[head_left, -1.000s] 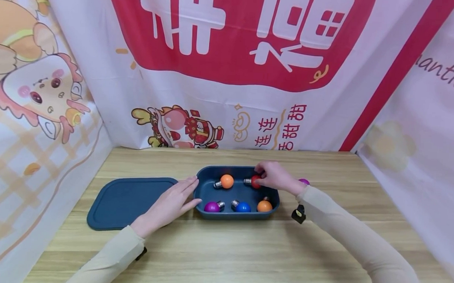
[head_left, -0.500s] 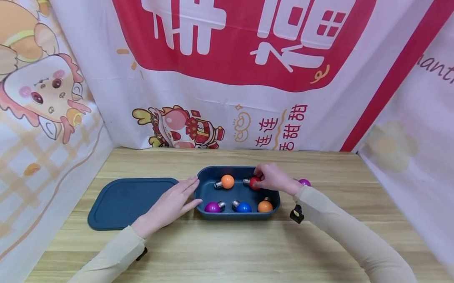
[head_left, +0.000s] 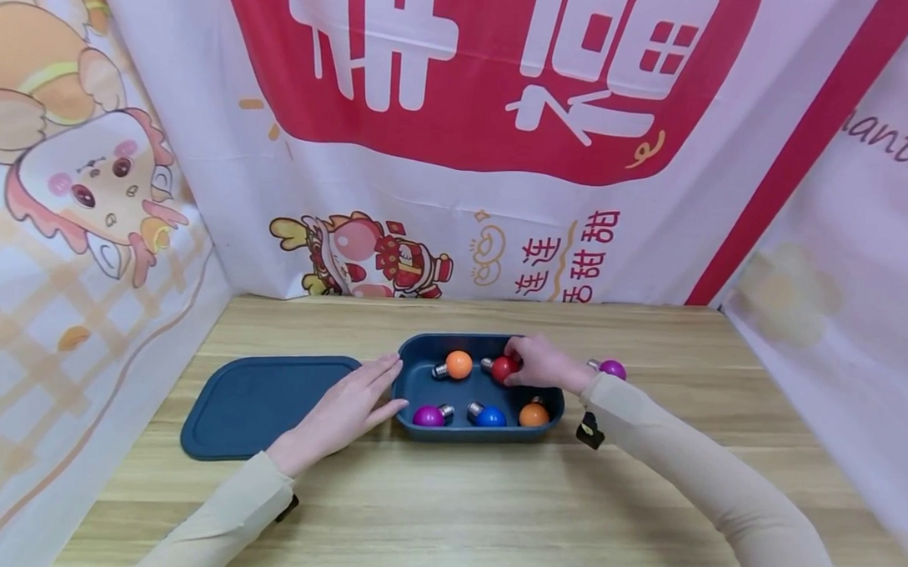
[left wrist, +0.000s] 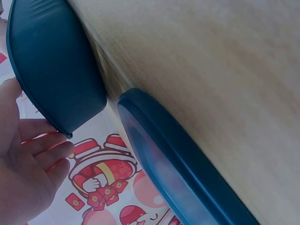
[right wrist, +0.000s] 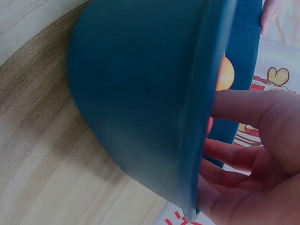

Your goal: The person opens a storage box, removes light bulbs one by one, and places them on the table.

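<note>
A dark blue box (head_left: 479, 435) stands on the table with light bulbs lying inside. At its back right, my right hand (head_left: 547, 363) reaches in over the rim and pinches a red light bulb (head_left: 502, 369), whose metal base points left. The right wrist view shows the fingers dipping behind the box wall (right wrist: 136, 84), with just a sliver of the red bulb visible. My left hand (head_left: 348, 407) rests against the box's left end, fingers straight at the rim. An orange bulb (head_left: 459, 365), a purple bulb (head_left: 428, 416), a blue bulb (head_left: 488, 416) and another orange bulb (head_left: 534, 415) share the box.
Left of the box lies a flat dark blue lid (head_left: 258, 406), partly behind the left hand. Another purple bulb (head_left: 612, 369) is on the table (head_left: 446, 508) beyond the right wrist. Printed cloth (head_left: 457, 192) hangs at the back and both sides.
My right hand and the red bulb have shifted slightly left inside the box. My left hand stays at the box's left end. The head view has turned a little left.
</note>
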The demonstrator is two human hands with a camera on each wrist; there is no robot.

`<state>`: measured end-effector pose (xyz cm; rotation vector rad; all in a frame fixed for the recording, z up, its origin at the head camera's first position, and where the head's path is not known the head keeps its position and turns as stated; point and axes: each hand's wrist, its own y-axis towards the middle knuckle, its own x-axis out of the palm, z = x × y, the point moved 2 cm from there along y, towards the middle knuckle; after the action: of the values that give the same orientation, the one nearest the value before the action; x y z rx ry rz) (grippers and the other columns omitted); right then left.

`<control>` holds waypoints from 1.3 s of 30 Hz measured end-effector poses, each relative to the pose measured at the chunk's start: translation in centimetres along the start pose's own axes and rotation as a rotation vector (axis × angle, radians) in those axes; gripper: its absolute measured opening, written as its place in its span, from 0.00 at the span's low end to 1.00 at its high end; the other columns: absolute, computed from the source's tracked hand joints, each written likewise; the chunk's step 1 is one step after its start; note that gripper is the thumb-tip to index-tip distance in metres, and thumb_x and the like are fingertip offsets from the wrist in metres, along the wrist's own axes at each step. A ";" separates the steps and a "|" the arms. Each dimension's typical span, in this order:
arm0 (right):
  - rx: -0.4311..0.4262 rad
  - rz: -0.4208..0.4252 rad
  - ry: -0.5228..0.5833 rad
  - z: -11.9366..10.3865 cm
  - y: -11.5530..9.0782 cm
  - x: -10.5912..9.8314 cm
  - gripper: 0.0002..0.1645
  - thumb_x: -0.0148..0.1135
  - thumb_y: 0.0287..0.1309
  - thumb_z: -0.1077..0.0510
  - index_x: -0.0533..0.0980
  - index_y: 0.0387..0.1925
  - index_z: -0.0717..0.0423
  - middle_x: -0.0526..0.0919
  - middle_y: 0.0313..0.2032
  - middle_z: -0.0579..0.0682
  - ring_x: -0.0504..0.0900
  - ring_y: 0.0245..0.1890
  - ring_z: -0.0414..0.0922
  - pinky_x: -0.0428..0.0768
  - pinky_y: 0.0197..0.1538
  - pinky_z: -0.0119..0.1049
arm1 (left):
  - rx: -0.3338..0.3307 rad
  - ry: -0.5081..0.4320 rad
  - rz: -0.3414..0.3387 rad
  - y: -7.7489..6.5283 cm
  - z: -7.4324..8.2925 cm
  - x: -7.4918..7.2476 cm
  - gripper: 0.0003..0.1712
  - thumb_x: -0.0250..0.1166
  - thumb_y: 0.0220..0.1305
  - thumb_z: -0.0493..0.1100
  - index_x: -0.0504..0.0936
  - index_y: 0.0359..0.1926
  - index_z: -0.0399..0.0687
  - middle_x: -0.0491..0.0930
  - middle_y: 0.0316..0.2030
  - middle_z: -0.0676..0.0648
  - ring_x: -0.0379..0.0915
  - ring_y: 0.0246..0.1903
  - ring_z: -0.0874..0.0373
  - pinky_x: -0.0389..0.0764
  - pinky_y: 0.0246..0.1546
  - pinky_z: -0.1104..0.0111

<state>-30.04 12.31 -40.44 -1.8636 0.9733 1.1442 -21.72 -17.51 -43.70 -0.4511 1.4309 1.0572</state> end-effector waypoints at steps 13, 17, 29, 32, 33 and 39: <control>-0.024 0.004 0.003 -0.2 0.3 0.4 0.21 0.71 0.58 0.53 0.76 0.49 0.59 0.83 0.40 0.54 0.77 0.34 0.45 0.81 0.40 0.35 | -0.002 0.007 -0.012 0.2 -0.1 0.1 0.36 0.62 0.68 0.58 0.72 0.68 0.39 0.70 0.69 0.39 0.70 0.68 0.46 0.75 0.65 0.51; -0.005 -0.010 0.015 -0.5 0.3 0.4 0.18 0.70 0.59 0.53 0.75 0.46 0.57 0.82 0.38 0.52 0.76 0.33 0.44 0.80 0.39 0.34 | -0.006 0.005 -0.013 0.2 -0.1 0.1 0.37 0.62 0.68 0.58 0.72 0.68 0.39 0.70 0.69 0.39 0.70 0.68 0.45 0.75 0.65 0.50; -0.028 -0.010 -0.017 -0.5 0.2 0.7 0.21 0.70 0.59 0.54 0.76 0.50 0.60 0.83 0.40 0.54 0.77 0.34 0.44 0.81 0.41 0.35 | -0.008 0.011 -0.019 0.1 -0.2 0.1 0.37 0.61 0.68 0.59 0.72 0.68 0.39 0.70 0.69 0.39 0.70 0.67 0.46 0.75 0.65 0.51; -0.033 -0.009 -0.018 -0.6 0.2 0.8 0.22 0.70 0.59 0.53 0.77 0.50 0.60 0.84 0.39 0.54 0.77 0.33 0.43 0.81 0.41 0.34 | -0.011 0.006 -0.021 0.1 -0.2 0.1 0.37 0.61 0.68 0.59 0.71 0.68 0.40 0.70 0.69 0.40 0.70 0.68 0.46 0.75 0.65 0.51; -0.033 -0.010 -0.016 -0.7 0.2 0.8 0.22 0.70 0.59 0.53 0.77 0.50 0.60 0.84 0.39 0.53 0.77 0.33 0.43 0.81 0.41 0.34 | -0.011 0.003 -0.020 0.1 -0.2 0.2 0.37 0.62 0.68 0.59 0.71 0.68 0.40 0.70 0.69 0.40 0.70 0.68 0.46 0.75 0.65 0.51; -0.048 -0.010 -0.012 -0.7 0.3 0.9 0.22 0.70 0.59 0.53 0.77 0.50 0.61 0.84 0.40 0.54 0.77 0.33 0.43 0.82 0.41 0.34 | -0.009 -0.004 -0.012 0.1 -0.2 0.2 0.37 0.63 0.67 0.58 0.72 0.68 0.40 0.70 0.69 0.39 0.70 0.68 0.45 0.75 0.65 0.50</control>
<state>-29.81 11.36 -41.09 -1.8958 0.9364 1.1811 -21.91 -17.53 -43.85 -0.4633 1.4190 1.0543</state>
